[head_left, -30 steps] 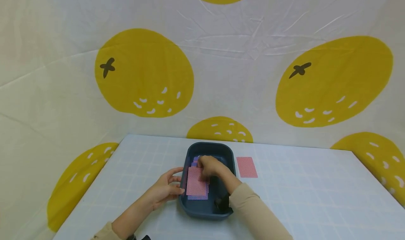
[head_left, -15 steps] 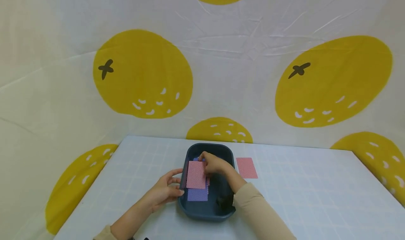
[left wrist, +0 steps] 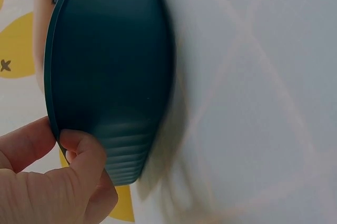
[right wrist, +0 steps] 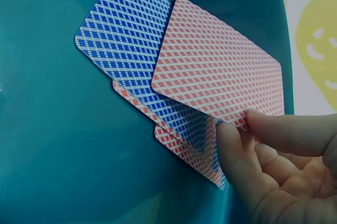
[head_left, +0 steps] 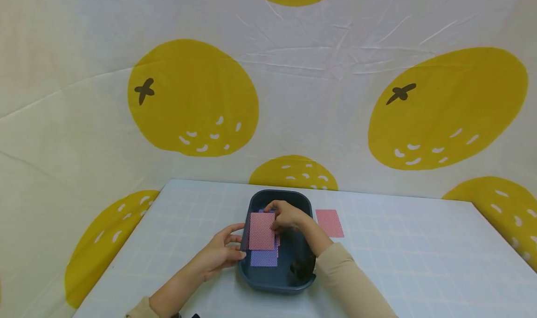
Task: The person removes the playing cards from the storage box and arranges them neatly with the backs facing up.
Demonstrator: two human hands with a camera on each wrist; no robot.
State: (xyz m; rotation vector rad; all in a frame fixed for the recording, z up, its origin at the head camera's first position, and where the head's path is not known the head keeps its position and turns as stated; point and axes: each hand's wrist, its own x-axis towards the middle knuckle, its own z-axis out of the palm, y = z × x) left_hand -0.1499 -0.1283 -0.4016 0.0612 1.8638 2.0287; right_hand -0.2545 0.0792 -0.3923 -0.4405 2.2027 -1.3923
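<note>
1. Head view: both forearms reach in from the near edge, and this view alone shows a lone red-patterned card [head_left: 330,223] lying flat on the white checked desk [head_left: 402,248], just beyond the right side of the dark blue-green rounded rectangular tray [head_left: 272,278]. The right hand [head_left: 288,215] bends down over the tray with its fingers curled, at the right edge of a red-and-white patterned rectangular playing card [head_left: 262,231]. The left hand [head_left: 219,252] is at the tray's left rim.

2. Left wrist view: here the left hand's grip shows plainly, with fingertips on either side of the rim, pinching it. The tray's outer wall fills much of this view; the cards inside are hidden.

3. Right wrist view: thumb and finger of the right hand pinch the red-and-white card by one edge, the card stretching away from the fingertips. It overlaps a blue-and-white patterned card [right wrist: 118,32], beneath which the corners of further red-patterned cards [right wrist: 179,148] stick out, all inside the tray.
</note>
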